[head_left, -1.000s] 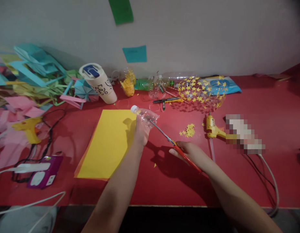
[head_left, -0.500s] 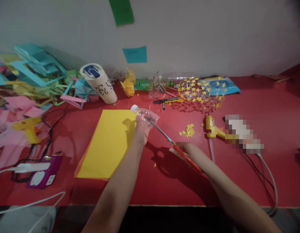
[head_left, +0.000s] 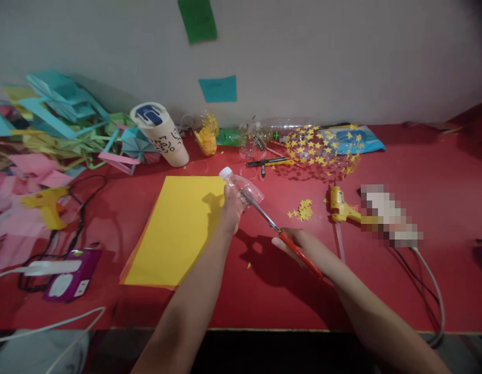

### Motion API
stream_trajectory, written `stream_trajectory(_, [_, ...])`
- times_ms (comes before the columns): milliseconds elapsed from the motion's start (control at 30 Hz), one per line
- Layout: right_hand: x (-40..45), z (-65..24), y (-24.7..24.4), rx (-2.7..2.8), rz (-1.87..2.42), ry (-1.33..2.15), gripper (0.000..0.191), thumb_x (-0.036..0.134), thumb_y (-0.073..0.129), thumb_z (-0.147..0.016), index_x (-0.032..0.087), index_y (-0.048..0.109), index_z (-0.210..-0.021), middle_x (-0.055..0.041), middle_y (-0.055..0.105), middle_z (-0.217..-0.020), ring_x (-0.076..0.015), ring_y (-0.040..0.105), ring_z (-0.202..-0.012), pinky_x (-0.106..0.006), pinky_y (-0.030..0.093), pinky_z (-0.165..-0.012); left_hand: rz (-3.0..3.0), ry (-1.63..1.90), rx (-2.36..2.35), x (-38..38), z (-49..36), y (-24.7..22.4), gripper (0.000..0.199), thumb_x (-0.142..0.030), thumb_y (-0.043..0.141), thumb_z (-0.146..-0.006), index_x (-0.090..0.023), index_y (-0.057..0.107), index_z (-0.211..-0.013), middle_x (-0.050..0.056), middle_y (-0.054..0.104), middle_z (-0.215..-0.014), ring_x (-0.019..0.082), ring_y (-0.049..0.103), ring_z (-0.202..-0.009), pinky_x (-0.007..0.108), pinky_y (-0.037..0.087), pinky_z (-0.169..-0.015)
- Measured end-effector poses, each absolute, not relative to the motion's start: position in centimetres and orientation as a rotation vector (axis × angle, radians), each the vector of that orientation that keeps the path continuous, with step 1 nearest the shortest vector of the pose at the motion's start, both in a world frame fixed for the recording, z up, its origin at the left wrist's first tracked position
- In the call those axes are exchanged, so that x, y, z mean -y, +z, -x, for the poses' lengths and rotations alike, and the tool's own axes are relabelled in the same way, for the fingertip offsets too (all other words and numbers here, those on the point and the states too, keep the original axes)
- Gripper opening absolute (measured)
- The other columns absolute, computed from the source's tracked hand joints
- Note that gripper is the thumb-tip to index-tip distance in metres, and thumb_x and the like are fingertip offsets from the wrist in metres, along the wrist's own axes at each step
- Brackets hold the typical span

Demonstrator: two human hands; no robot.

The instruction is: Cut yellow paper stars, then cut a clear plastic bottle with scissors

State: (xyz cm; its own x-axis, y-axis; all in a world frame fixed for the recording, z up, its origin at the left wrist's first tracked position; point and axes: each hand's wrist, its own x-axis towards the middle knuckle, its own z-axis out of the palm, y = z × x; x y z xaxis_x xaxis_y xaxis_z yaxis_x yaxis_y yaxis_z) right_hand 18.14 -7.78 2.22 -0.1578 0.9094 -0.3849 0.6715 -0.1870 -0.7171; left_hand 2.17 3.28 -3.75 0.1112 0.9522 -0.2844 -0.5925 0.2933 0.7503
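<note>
At twelve o'clock, holding a capped clear bottle [head_left: 253, 188] in the curled left hand [head_left: 232, 214]. At one o'clock, gripping scissors [head_left: 296, 250] in the closed right hand [head_left: 315, 246], apparently cutting plastic, likely needing steady support.

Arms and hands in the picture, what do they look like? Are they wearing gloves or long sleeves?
No gloves! The left hand and right hand are bare. No sleeve shows on the left forearm or right forearm, and I see no watch or bracelet. The fingers are too small and blurry to tell about rings.
</note>
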Motion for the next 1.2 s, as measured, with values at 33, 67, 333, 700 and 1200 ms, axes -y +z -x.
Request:
stream_trajectory(33, [7.8,-18.1,2.2,1.787,1.828,1.271,0.058,0.079,0.043,-0.079,0.025,0.032,-0.061,0.0043,0.036,-0.055,-0.0122,0.033,-0.052,-0.026,0.027,-0.048,-0.530,1.212,-0.847,-3.2,-2.2,-3.8,0.047,-0.053,0.048,-0.094,-0.026,0.051,-0.132,0.009,0.070,-0.115,0.024,0.065,-0.115,0.044,0.048,-0.102])
stream_trajectory(67, [7.8,-18.0,2.2,1.765,1.822,1.284,0.057,0.079,0.044,-0.079,0.025,0.033,-0.061,0.0042,0.036,-0.055,-0.0122,0.033,-0.052,-0.026,0.027,-0.048,-0.537,1.215,-0.843,-3.2,-2.3,-3.8,0.047,-0.053,0.049,-0.093,-0.026,0.051,-0.132,0.009,0.069,-0.119,0.024,0.065,-0.116,0.043,0.048,-0.102])
stream_trajectory(333, [8.0,-17.6,2.3,1.620,1.828,1.358,0.055,0.075,0.049,-0.076,0.025,0.036,-0.059,0.0042,0.036,-0.051,-0.0119,0.036,-0.047,-0.025,0.028,-0.045,-0.524,1.220,-0.867,-3.4,-2.1,-3.9,0.049,-0.053,0.049,-0.093,-0.027,0.048,-0.135,0.008,0.064,-0.133,0.027,0.059,-0.127,0.044,0.045,-0.106])
stream_trajectory(700, [8.1,-17.4,2.4,1.611,1.824,1.414,0.055,0.076,0.046,-0.081,0.026,0.032,-0.062,0.0064,0.036,-0.047,-0.0109,0.037,-0.042,-0.024,0.028,-0.044,-0.676,1.233,-0.788,-3.0,-2.6,-5.3,0.049,-0.057,0.050,-0.092,-0.023,0.056,-0.127,0.009,0.068,-0.117,0.021,0.063,-0.113,0.035,0.049,-0.098])
stream_trajectory(1200, [7.8,-17.7,1.9,1.581,1.817,1.382,0.050,0.070,0.050,-0.080,0.025,0.037,-0.062,0.0061,0.035,-0.048,-0.0113,0.037,-0.042,-0.025,0.028,-0.045,-0.577,1.156,-0.845,-3.2,-2.4,-5.5,0.055,-0.059,0.055,-0.088,-0.026,0.053,-0.131,0.010,0.068,-0.123,0.023,0.062,-0.121,0.037,0.051,-0.099])
